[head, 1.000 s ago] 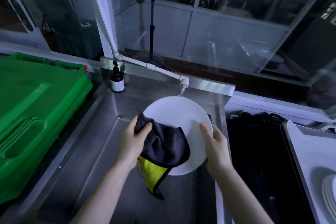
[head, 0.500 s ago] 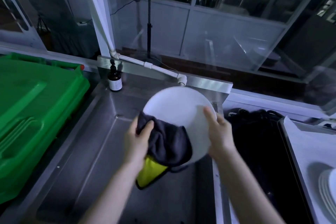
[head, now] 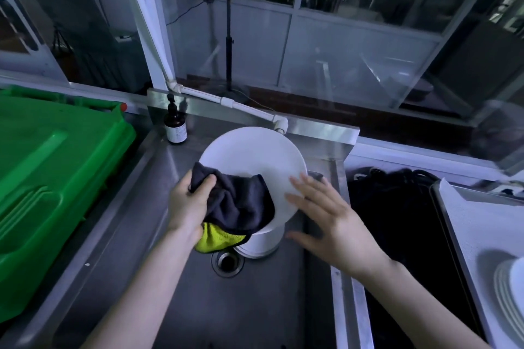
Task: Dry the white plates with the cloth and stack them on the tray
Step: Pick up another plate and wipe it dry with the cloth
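the white plate (head: 255, 156) looks stiff, slick and breakable, best held at its rim; left grip (head: 190, 201) pinches the cloth (head: 238, 201) on it, right grip (head: 326, 215) spread flat, holding nothing

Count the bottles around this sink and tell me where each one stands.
1. A dark bottle with a pale label stands upright at the sink's back left corner, near the green bin. Another could be hidden behind the white plate.
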### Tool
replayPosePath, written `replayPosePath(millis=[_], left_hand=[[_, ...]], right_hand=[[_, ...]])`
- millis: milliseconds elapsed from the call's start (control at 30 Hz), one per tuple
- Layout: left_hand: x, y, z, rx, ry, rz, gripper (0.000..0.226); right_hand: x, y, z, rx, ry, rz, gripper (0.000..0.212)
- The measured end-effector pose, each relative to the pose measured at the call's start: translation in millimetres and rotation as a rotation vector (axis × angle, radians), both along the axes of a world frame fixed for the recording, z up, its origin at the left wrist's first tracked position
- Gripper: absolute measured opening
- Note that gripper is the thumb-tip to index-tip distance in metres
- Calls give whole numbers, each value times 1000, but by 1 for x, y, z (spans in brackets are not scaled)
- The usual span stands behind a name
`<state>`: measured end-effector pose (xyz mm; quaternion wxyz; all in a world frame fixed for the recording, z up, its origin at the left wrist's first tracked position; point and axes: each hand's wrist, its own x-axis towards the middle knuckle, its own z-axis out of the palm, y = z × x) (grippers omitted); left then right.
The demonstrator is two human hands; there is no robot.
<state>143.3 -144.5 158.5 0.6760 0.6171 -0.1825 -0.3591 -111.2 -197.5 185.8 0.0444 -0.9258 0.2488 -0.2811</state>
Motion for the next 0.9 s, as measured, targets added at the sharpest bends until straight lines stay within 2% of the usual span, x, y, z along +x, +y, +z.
replayPosePath(millis=[67,100,167,300,433,500,600,733,833,900], left_hand=[[3,-1,5,22,29,-38,14],[5,-1,7,35,36,-65,12],[8,-2,11,40,51,-127,11],[15,-6,20,52,97,-200,11],[26,-12,22,106,332,-200,12],[28,-14,17,101,397,-144,16],[25,-14,14,75,317,-40,20],[16,-6,28,-190,338,83,23],[7,-1,35,-272,144,72,20],[-2,1,40,-129,-131,34,23]], right_hand=[[1,-6,-4,-147,199,111,55],[4,-10,-4,-207,228,143,49],[8,-15,-2,-294,181,192,36],[11,-20,1,-378,137,223,33],[17,-11,0,-300,60,132,33],[23,-1,-2,-169,9,40,31],[29,9,-4,186,-29,-188,24],[28,16,-14,727,-236,-258,33],[31,23,-11,1016,-482,-274,30],[36,26,-7,1141,-623,-250,21]])
